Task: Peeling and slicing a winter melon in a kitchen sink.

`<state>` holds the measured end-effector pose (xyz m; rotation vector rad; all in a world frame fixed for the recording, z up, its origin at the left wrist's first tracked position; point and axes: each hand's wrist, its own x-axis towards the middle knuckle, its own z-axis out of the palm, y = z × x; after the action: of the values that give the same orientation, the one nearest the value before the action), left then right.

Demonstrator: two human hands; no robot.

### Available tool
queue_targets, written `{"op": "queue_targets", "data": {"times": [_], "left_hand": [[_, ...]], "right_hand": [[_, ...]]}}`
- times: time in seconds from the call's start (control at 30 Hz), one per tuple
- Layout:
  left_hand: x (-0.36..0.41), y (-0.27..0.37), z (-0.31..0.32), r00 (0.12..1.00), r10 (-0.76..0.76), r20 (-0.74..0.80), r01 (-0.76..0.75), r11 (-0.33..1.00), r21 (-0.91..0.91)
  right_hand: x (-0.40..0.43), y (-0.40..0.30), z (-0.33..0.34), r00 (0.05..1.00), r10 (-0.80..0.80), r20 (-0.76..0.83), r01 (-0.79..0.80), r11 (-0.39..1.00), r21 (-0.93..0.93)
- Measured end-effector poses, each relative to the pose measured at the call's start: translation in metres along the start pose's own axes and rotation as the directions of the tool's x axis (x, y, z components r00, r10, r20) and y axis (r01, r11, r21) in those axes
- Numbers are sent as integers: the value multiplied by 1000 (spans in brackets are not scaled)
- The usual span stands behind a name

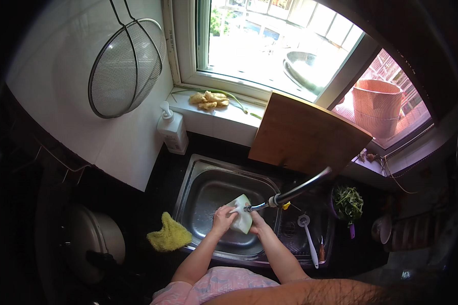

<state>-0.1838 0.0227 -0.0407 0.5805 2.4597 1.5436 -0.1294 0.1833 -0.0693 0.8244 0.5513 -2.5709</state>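
Between my two hands, under the faucet [269, 203], is a pale piece of melon [243, 225] with a thin green rind, over the stainless steel sink basin [210, 190]. Water falls onto its white flesh. My left hand [225, 218] lies at its left side, with the fingertips on the flesh near the stream. My right hand [256, 222] grips its right edge from the side; part of those fingers is hidden behind the piece.
A yellow cloth [169, 234] lies left of the sink. A white-handled tool [309, 242] rests on the drainboard; leafy greens [348, 204] are farther right. Behind stand a wooden cutting board [309, 133] and a pump bottle [172, 131]. Ginger [209, 100] sits on the sill. A pot [107, 236] is at left.
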Motion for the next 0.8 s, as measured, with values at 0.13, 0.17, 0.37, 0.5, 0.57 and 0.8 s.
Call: {"op": "queue_targets", "data": {"times": [0.13,0.17,0.37,0.5,0.57,0.8], "left_hand": [[13,-12,3,984,-145,104,168,949,-269],[15,-18,2,977,-164,133,198,931,-308],[9,-31,-17,981,-80,178,101,988,-116],[2,-34,-21,980,-158,119,187,938,-290],[3,-10,-22,986,-74,-152,69,997,-41],[-14,4,20,974,-220,-50,193,927,-322]], "right_hand": [[-5,8,-15,999,-45,-17,45,999,22],[-7,10,-16,999,-49,-5,49,998,50],[-29,6,8,997,-69,-38,74,988,133],[-23,3,16,998,-60,-33,63,992,112],[-9,-1,17,998,-37,-52,44,987,152],[21,5,35,943,-312,-118,308,950,-46]]}}
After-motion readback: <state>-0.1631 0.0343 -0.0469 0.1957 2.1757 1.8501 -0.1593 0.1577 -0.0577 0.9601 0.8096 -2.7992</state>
